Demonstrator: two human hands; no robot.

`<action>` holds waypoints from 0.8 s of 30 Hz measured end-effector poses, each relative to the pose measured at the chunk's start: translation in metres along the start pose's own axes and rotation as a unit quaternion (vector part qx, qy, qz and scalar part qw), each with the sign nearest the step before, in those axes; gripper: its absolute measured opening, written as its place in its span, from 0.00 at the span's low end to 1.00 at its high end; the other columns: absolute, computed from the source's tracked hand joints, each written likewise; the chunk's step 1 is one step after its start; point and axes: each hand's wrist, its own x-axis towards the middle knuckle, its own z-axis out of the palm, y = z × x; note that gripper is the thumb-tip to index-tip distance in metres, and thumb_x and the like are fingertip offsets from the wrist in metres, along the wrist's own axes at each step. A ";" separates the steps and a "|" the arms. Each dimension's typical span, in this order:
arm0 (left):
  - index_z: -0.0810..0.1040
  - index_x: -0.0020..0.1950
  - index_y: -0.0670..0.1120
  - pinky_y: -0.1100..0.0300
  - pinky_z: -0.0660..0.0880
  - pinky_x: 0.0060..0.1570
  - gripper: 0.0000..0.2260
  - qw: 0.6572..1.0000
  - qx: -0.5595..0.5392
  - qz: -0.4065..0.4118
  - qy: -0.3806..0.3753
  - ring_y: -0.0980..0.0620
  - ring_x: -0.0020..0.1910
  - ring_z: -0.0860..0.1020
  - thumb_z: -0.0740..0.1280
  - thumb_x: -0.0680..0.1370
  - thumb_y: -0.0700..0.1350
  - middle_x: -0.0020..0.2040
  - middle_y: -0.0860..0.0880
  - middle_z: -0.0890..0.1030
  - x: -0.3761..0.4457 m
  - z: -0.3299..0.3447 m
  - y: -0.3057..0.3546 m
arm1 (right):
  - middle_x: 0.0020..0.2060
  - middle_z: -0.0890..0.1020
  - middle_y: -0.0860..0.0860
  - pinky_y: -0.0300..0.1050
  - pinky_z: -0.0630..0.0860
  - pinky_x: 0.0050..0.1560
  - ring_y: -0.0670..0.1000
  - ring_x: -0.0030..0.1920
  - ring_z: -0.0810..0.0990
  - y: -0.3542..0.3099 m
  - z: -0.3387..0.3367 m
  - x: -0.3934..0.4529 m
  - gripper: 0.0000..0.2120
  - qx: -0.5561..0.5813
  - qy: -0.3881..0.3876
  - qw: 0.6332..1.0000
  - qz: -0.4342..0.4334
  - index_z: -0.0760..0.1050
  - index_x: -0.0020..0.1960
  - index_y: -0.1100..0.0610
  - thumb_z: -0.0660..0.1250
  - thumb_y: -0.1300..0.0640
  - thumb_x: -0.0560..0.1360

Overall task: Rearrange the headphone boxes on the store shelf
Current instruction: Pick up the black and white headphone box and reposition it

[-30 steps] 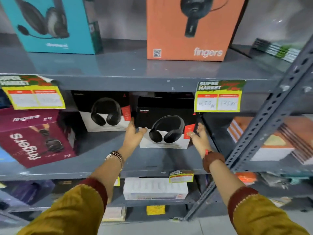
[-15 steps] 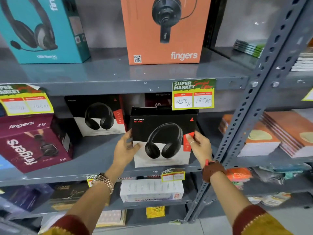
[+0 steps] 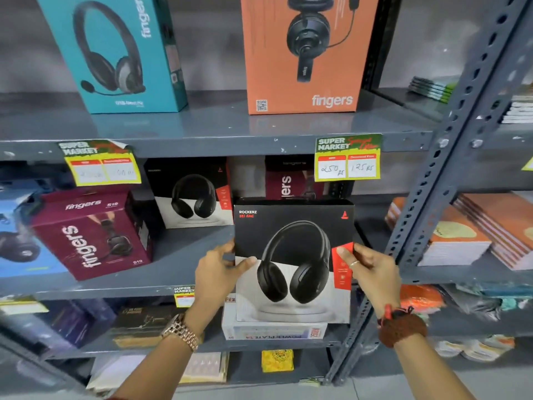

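In front of the middle shelf [image 3: 184, 272], the black Rockerz box [image 3: 292, 261] hangs upright in my two hands, clear of the shelf board, its face toward me; my left hand [image 3: 219, 272] grips its left edge, thumb laid on the front; my right hand [image 3: 372, 269] grips its right edge, thumb on the red side tab; both hands closed on the box. Behind the box and to its left, a second black headphone box [image 3: 190, 194] stands at the back of the shelf; further left, a maroon fingers box [image 3: 92, 235] sits tilted; directly behind, another maroon box [image 3: 291, 180] partly hidden. Above the held box, a price tag [image 3: 347, 157] reads 250 and 125; higher still, an orange fingers box [image 3: 305, 53] and, to its left, a teal headset box [image 3: 115, 53].
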 end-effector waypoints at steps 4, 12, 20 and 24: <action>0.78 0.60 0.59 0.61 0.74 0.33 0.20 1.000 -0.004 -0.016 0.014 0.58 0.28 0.80 0.74 0.68 0.56 0.25 0.52 0.82 0.014 -0.027 -0.019 | 0.47 0.86 0.51 0.47 0.78 0.56 0.46 0.47 0.83 -0.015 0.038 0.001 0.22 0.005 -0.027 1.000 -0.008 0.80 0.55 0.53 0.71 0.41 0.67; 0.76 0.64 0.49 0.51 0.79 0.52 0.24 0.990 -0.140 -0.022 0.008 0.50 0.47 0.82 0.74 0.69 0.38 0.55 0.47 0.83 0.070 -0.088 -0.082 | 0.53 0.85 0.56 0.45 0.74 0.56 0.52 0.52 0.82 -0.071 0.141 0.011 0.20 -0.005 -0.057 0.998 -0.039 0.76 0.60 0.57 0.70 0.49 0.71; 0.60 0.75 0.48 0.57 0.73 0.59 0.37 0.977 -0.202 -0.072 -0.003 0.49 0.64 0.73 0.72 0.70 0.34 0.67 0.50 0.74 0.112 -0.120 -0.128 | 0.43 0.78 0.54 0.40 0.69 0.47 0.55 0.45 0.77 -0.100 0.232 0.017 0.15 -0.006 -0.088 0.996 -0.009 0.69 0.60 0.63 0.65 0.58 0.75; 0.56 0.76 0.50 0.48 0.70 0.68 0.39 0.976 -0.207 -0.054 -0.040 0.44 0.71 0.67 0.71 0.71 0.32 0.72 0.47 0.68 0.116 -0.124 -0.151 | 0.38 0.76 0.55 0.45 0.69 0.43 0.55 0.40 0.74 -0.094 0.255 0.011 0.15 -0.021 -0.054 0.998 -0.010 0.68 0.57 0.66 0.64 0.57 0.75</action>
